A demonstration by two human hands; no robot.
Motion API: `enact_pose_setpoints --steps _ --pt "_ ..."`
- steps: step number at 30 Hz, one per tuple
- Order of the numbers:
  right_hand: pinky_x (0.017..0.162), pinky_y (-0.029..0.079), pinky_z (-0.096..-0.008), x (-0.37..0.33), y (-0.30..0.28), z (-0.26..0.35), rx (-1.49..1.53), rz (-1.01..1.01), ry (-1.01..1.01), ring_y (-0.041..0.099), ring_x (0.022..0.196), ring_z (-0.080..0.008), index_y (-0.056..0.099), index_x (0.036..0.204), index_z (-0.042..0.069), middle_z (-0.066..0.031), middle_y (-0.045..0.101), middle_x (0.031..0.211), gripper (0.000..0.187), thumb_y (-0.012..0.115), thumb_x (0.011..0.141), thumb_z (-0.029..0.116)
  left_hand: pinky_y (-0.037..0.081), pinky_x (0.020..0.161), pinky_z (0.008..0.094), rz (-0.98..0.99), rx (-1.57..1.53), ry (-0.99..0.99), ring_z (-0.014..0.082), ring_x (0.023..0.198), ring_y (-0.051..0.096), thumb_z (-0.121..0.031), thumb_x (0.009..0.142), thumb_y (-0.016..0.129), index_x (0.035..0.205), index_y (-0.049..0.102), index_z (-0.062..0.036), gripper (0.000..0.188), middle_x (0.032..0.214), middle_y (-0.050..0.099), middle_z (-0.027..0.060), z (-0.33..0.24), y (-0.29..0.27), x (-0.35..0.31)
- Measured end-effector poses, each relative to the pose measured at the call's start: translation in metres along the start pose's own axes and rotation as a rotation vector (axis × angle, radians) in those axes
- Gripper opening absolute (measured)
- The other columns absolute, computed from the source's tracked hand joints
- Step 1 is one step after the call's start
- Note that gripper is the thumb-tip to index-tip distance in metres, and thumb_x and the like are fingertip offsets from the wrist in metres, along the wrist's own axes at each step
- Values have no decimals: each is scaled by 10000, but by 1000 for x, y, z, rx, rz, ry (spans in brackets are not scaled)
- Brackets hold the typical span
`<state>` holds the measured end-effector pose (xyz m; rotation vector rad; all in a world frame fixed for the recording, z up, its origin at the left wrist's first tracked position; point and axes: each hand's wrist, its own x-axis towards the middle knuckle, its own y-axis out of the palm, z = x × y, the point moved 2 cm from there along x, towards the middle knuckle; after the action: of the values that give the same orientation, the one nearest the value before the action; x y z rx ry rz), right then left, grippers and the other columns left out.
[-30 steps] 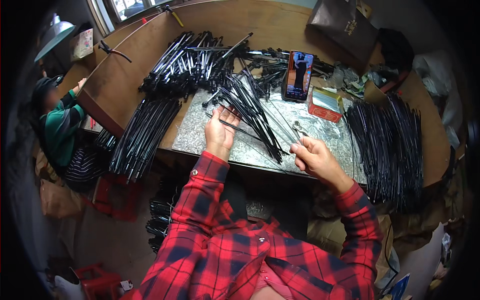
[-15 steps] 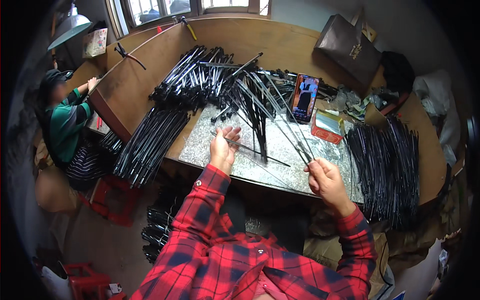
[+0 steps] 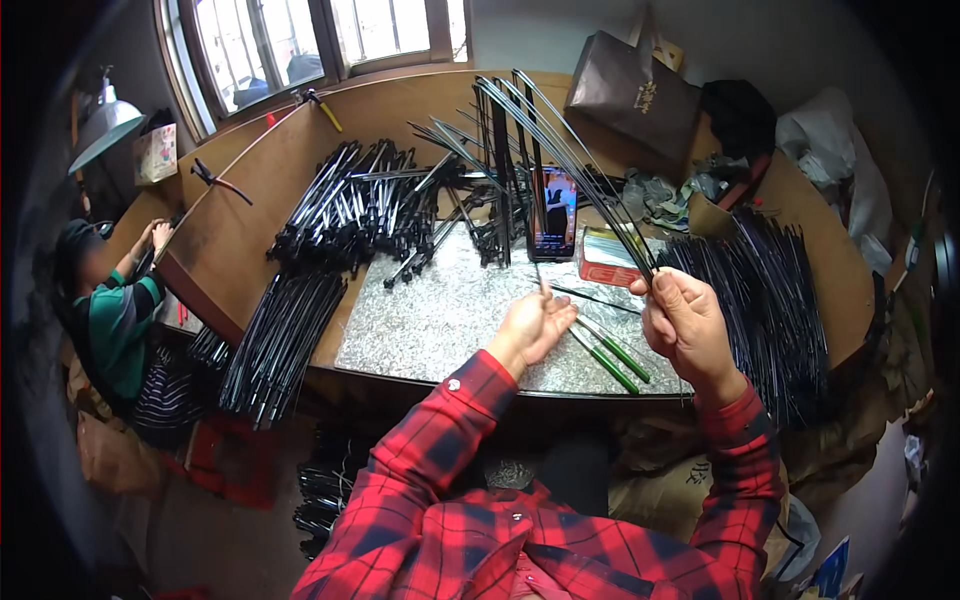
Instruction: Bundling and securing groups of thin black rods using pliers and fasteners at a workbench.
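Our right hand (image 3: pixel 685 325) has swung up and right in the head view, fingers clamped on black rods (image 3: pixel 640 247) above the surface (image 3: pixel 430 330), our left hand (image 3: pixel 535 328) loosely spread by green-handled pliers (image 3: pixel 612 367), apparently separating rods, which calls for a firm grip next.

Daylight whitens a barred window (image 3: pixel 335 45) in a grey wall (image 3: pixel 530 40) — a lamp (image 3: pixel 110 125) hangs farther left. A wooden partition (image 3: pixel 220 225) rises beside the table (image 3: pixel 328 350); below, a red stool (image 3: pixel 205 450) stands on the dim floor (image 3: pixel 230 540).

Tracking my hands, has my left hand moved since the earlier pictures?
Yes. Judged against the phone, your left hand has moved right, to nearly below it in view.
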<state>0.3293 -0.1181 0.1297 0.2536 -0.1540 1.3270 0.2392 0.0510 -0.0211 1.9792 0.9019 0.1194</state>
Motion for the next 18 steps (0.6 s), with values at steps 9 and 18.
enact_pose_setpoints --steps 9,18 --pt "392 263 -188 -24 -5 -17 -69 -34 36 325 409 -36 548 939 -23 45 378 510 322 414 1012 261 431 967 295 30 433 458 238 1191 485 -10 902 490 1272 430 65 382 1318 455 182 -24 -15 -84" --pt "460 313 -182 -51 23 -51 18 49 176 383 478 -30 572 940 7 35 441 549 297 448 1002 271 485 753 318 174 180 415 193 779 619 -547 920 474 897 587 -82 480 886 657 82 -152 10 -35"
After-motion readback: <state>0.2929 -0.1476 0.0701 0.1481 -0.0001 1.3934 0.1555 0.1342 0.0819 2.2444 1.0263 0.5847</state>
